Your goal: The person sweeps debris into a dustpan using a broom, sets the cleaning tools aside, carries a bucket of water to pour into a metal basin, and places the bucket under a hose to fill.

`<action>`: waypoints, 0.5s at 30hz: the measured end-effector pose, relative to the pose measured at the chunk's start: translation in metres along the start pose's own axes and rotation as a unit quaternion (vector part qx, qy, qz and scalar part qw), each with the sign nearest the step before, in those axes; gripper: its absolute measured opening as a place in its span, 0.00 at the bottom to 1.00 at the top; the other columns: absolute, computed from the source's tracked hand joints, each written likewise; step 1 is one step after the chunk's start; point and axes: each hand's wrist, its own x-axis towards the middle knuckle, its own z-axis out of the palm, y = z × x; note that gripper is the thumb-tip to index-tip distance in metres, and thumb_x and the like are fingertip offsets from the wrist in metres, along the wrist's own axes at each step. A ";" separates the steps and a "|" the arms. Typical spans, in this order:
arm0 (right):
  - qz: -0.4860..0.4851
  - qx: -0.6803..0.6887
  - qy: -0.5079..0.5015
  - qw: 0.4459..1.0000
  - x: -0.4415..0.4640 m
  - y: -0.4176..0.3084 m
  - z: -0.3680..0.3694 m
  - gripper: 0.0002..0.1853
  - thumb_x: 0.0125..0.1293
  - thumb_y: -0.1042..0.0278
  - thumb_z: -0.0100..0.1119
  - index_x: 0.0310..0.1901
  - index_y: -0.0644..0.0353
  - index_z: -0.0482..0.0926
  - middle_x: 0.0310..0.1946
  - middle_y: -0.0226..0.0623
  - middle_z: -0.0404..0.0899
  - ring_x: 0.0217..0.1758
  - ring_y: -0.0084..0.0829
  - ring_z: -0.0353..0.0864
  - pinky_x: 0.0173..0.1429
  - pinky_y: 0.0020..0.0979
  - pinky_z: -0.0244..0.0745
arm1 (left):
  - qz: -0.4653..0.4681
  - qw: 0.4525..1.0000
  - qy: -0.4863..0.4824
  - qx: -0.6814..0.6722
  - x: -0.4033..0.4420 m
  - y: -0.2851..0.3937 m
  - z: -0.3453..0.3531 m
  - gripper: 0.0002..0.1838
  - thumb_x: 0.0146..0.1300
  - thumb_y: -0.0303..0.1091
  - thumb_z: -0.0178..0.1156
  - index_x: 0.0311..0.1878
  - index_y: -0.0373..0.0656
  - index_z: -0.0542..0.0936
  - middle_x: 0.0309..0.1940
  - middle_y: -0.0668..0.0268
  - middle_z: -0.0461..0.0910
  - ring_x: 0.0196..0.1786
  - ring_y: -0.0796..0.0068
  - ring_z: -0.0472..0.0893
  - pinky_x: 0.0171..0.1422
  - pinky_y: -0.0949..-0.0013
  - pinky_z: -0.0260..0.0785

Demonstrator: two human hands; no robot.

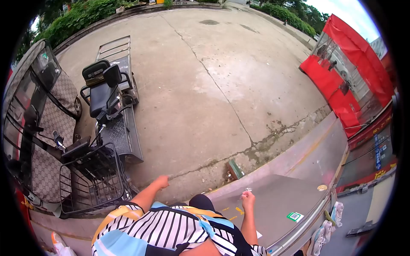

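Observation:
My left hand is raised over the concrete at the lower middle, its fingers curled in and nothing sticking out of them. Just right of my body, my right hand is closed in a pinch. From its fingertips a small whitish, shiny thing pokes up; its kind is too small to make out. Below that hand lies a grey mat with yellow tape marks. A green-and-white QR code card rests on the mat's right part.
A black cargo tricycle with a wire basket stands at left, beside a covered vehicle. Near the step's edge sits a green box-like object. Red curtains hang at right. White shoes lie at lower right.

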 end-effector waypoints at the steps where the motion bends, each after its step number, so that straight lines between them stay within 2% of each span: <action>1: -0.019 -0.014 -0.030 0.999 0.012 0.022 0.011 0.04 0.52 0.79 0.49 0.28 0.66 0.74 0.16 0.33 0.74 0.20 0.22 0.75 0.26 0.22 0.68 | -0.023 0.999 0.001 -0.026 0.016 0.001 -0.020 0.26 0.46 0.44 0.62 0.47 0.41 0.73 0.47 0.54 0.72 0.51 0.56 0.71 0.54 0.60 0.63; 2: -0.041 -0.021 -0.057 0.997 0.032 0.031 0.024 0.05 0.52 0.79 0.48 0.30 0.66 0.74 0.16 0.34 0.75 0.20 0.24 0.76 0.26 0.23 0.70 | -0.012 1.000 -0.006 -0.024 0.034 0.000 -0.035 0.26 0.46 0.44 0.62 0.47 0.41 0.73 0.46 0.54 0.72 0.51 0.56 0.71 0.54 0.61 0.63; 4: 0.146 0.015 -0.103 0.984 0.074 0.007 0.034 0.05 0.53 0.78 0.47 0.30 0.67 0.74 0.18 0.36 0.76 0.19 0.26 0.76 0.24 0.25 0.70 | 0.014 1.000 -0.005 -0.010 0.083 -0.006 -0.071 0.26 0.46 0.44 0.62 0.47 0.41 0.73 0.46 0.54 0.73 0.50 0.56 0.71 0.54 0.61 0.63; 6: 0.197 0.085 -0.104 0.971 0.137 0.012 0.058 0.05 0.54 0.78 0.47 0.28 0.67 0.74 0.17 0.36 0.74 0.17 0.27 0.75 0.21 0.25 0.70 | -0.005 0.998 0.027 -0.052 0.140 -0.023 -0.112 0.25 0.46 0.44 0.62 0.47 0.41 0.73 0.45 0.54 0.74 0.49 0.56 0.72 0.53 0.61 0.64; 9: 0.216 0.110 -0.116 0.963 0.271 0.012 0.114 0.04 0.53 0.78 0.48 0.26 0.66 0.73 0.15 0.35 0.72 0.15 0.26 0.72 0.18 0.25 0.70 | -0.069 0.984 0.093 -0.132 0.217 -0.066 -0.169 0.24 0.47 0.44 0.61 0.47 0.42 0.73 0.44 0.55 0.74 0.47 0.56 0.73 0.50 0.62 0.66; 11: 0.152 0.096 -0.149 0.972 0.388 -0.003 0.162 0.04 0.52 0.79 0.49 0.23 0.66 0.72 0.13 0.35 0.70 0.12 0.25 0.69 0.18 0.25 0.70 | -0.147 0.961 0.161 -0.171 0.259 -0.093 -0.202 0.24 0.47 0.44 0.62 0.46 0.41 0.73 0.43 0.55 0.75 0.47 0.57 0.74 0.50 0.62 0.66; 13: 0.074 0.028 -0.150 0.986 0.516 -0.058 0.222 0.06 0.53 0.77 0.49 0.20 0.66 0.72 0.11 0.34 0.69 0.11 0.24 0.69 0.17 0.24 0.68 | -0.249 0.893 0.232 -0.295 0.328 -0.177 -0.174 0.23 0.47 0.43 0.61 0.44 0.40 0.74 0.39 0.56 0.77 0.44 0.56 0.75 0.48 0.62 0.67; 14: 0.025 0.012 -0.161 0.987 0.575 -0.093 0.258 0.07 0.53 0.76 0.50 0.20 0.66 0.72 0.11 0.33 0.69 0.11 0.23 0.68 0.17 0.24 0.67 | -0.331 0.853 0.196 -0.354 0.335 -0.187 -0.176 0.21 0.48 0.42 0.61 0.43 0.40 0.74 0.37 0.57 0.77 0.41 0.58 0.76 0.45 0.62 0.68; 15: -0.012 -0.016 -0.177 0.984 0.625 -0.138 0.283 0.08 0.53 0.75 0.51 0.19 0.66 0.72 0.10 0.33 0.69 0.11 0.23 0.68 0.16 0.24 0.66 | -0.421 0.812 0.096 -0.392 0.338 -0.185 -0.186 0.19 0.48 0.40 0.61 0.42 0.39 0.75 0.35 0.58 0.77 0.38 0.60 0.77 0.42 0.62 0.69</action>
